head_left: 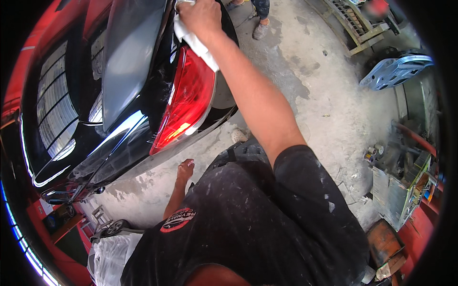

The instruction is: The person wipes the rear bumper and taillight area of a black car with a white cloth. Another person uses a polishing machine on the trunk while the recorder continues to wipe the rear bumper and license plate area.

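My right hand [199, 20] is pressed to the black car [86, 164] with a white cloth [191, 40] gripped under its fingers. The cloth trails down over the upper tip of the red tail light [191, 93]. Left of the light, a grey panel [126, 62] runs along the car's glossy rear. Low beside my body, away from the car, my left hand [186, 168] has its fingers curled closed. A small pale patch shows at those fingers, too small to name.
Another person's shoe [261, 29] stands on the stained concrete floor [329, 114] beyond the car. On the right are a blue metal panel [396, 71], a wooden frame [358, 26] and a metal box of odds and ends [393, 193]. A small wheel [116, 228] is at lower left.
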A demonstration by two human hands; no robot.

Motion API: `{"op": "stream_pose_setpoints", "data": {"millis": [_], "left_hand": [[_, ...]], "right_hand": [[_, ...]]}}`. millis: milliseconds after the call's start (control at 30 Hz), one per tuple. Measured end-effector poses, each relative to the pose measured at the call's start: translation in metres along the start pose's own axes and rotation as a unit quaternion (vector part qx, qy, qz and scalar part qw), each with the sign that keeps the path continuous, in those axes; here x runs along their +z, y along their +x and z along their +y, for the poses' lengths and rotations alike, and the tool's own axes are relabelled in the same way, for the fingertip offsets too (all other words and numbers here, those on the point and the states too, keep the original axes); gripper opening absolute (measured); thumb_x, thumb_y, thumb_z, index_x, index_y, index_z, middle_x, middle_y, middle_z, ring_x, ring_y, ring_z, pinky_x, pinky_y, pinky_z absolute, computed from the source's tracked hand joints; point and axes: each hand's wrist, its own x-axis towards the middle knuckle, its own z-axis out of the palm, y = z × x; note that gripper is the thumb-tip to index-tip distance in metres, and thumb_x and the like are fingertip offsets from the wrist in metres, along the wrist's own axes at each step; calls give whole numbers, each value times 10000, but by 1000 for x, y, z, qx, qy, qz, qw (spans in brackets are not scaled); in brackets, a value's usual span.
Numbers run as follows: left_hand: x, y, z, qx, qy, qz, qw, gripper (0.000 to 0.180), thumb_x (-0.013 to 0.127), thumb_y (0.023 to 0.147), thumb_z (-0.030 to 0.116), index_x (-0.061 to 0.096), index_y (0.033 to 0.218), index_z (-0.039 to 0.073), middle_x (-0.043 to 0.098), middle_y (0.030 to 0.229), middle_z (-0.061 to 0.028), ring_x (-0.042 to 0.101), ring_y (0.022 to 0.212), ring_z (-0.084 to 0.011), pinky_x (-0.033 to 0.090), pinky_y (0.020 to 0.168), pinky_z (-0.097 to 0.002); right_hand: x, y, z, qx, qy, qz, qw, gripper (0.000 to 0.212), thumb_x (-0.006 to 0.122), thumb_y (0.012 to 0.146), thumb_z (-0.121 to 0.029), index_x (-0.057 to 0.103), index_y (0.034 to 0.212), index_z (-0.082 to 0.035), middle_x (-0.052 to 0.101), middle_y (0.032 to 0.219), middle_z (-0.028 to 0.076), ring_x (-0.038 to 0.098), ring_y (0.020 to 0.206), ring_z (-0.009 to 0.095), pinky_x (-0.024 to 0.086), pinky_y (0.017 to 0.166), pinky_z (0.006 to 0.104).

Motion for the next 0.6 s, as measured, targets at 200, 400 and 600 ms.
{"op": "stream_pose_setpoints", "data": {"millis": [200,400,600], "left_hand": [[-5,-11,6,-14,-11,5,1000,336,611,912,188,700,1211,62,727,1148,-199,701,1107,-314,540,958,-383],[2,-20,-19,-14,-4,-20,1000,332,623,904,197,705,1195,61,728,1133,-205,705,1093,-312,542,947,-383],[8,-5,-23,-2,22,-23,999,321,622,904,193,709,1186,65,731,1125,-198,708,1088,-309,549,937,-383]], "right_hand": [[-33,-17,-7,56,2,-81,995,267,679,774,-173,704,959,17,702,906,303,687,892,466,531,856,507],[-43,-56,-37,-20,-13,-97,995,262,685,777,-156,684,943,47,693,879,311,690,871,467,538,835,515],[-43,-49,-43,8,-23,-151,988,267,664,765,-152,707,954,32,694,881,310,682,871,484,546,831,523]]}}
